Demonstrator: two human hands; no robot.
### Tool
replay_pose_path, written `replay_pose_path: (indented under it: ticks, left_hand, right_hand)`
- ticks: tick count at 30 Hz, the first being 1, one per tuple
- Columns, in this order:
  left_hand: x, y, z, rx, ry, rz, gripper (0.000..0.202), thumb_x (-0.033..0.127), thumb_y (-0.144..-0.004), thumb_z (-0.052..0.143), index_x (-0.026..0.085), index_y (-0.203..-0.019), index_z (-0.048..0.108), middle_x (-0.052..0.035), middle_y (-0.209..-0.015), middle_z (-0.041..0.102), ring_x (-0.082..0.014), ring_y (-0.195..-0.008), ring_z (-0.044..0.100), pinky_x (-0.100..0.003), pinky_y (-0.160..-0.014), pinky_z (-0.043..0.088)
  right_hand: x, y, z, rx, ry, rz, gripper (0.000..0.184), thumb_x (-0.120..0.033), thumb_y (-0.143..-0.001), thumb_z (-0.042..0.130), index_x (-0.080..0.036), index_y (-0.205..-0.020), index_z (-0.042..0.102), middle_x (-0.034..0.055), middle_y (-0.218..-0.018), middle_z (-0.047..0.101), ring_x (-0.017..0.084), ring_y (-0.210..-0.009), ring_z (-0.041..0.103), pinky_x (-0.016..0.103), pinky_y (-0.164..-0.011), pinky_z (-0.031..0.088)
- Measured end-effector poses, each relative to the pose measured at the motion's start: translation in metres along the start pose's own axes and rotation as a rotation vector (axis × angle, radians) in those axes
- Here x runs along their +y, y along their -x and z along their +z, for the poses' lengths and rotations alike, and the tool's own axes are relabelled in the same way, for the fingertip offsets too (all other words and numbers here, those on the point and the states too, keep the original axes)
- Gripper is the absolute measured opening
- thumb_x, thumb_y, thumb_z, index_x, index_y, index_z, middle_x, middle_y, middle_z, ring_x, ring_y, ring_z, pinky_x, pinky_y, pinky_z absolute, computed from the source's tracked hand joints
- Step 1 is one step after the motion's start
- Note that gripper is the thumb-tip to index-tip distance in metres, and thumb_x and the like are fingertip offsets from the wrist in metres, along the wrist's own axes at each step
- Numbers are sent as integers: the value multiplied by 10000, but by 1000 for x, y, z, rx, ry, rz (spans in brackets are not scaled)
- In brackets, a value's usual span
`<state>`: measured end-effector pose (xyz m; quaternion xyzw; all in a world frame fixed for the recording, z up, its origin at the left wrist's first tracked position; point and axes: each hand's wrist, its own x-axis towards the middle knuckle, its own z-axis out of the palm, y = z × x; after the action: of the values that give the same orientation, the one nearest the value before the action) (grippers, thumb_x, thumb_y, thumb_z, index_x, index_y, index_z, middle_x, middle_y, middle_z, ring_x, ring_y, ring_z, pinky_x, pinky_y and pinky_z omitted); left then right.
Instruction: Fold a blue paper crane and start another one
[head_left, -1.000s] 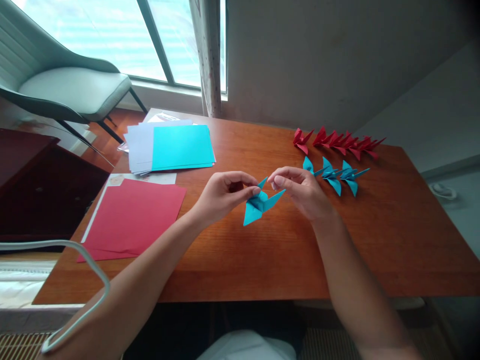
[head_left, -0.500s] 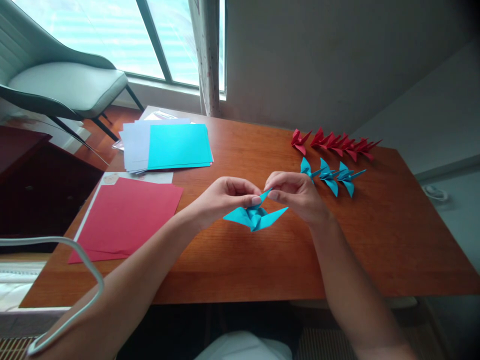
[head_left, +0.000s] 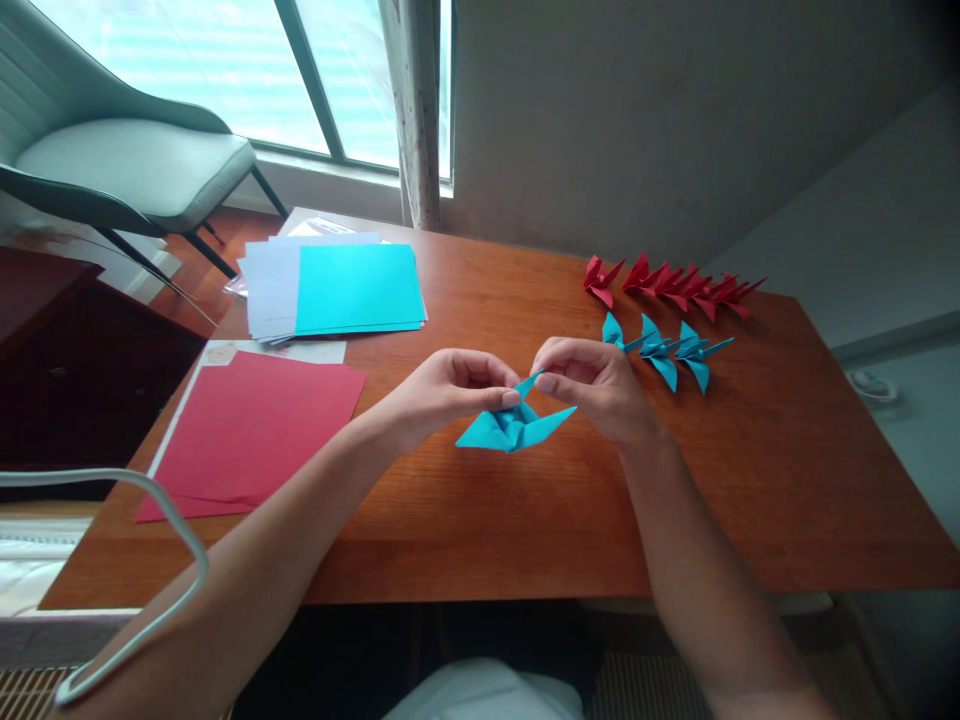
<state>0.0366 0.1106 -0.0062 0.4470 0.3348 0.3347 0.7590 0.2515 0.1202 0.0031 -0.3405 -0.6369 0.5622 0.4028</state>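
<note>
A blue origami crane [head_left: 511, 430] is held up over the front middle of the table, its two wings spread toward me. My left hand [head_left: 465, 388] pinches its upright point low down, between thumb and fingers. At the tip of that same point, my right hand [head_left: 589, 382] has thumb and forefinger closed on the paper. The fingers hide part of the crane's far side. Behind my right hand stand three finished blue cranes [head_left: 657, 352] in a row, the leftmost partly covered by the hand.
A row of several red cranes [head_left: 671, 285] lines the table's back right. Blue sheets [head_left: 358, 288] lie on white paper [head_left: 270, 290] at the back left, with red sheets [head_left: 262, 430] nearer me. A white cable [head_left: 176, 520] crosses by my left forearm. A chair [head_left: 135, 170] stands by the window.
The crane has tilted slightly in my fingers, and its left wing has swung a little lower and inward. Both hands keep their pinch on the upright point.
</note>
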Motion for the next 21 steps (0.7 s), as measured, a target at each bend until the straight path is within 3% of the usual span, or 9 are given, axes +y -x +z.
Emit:
replay_pose_path:
  ticks: [8,21]
  left_hand:
    - [-1,-1,-3,-34,-47,-25,244,308,-724,867,124,-829,747,-24,-742,698,-106,-664,613,-207,-614,481]
    - [-2,-1,-4,-120,-78,-77,251,321,-726,858,126,-818,729,20,-667,610,-58,-569,496,-169,-528,386]
  right_hand:
    - [0,0,-3,-47,38,11,229,-438,-804,788,-225,-815,707,9,-784,635,163,-772,572,308,-722,487]
    - [8,2,-4,-222,-90,27,82,-239,-846,765,-188,-879,711,22,-845,648,151,-809,573,291,-741,466]
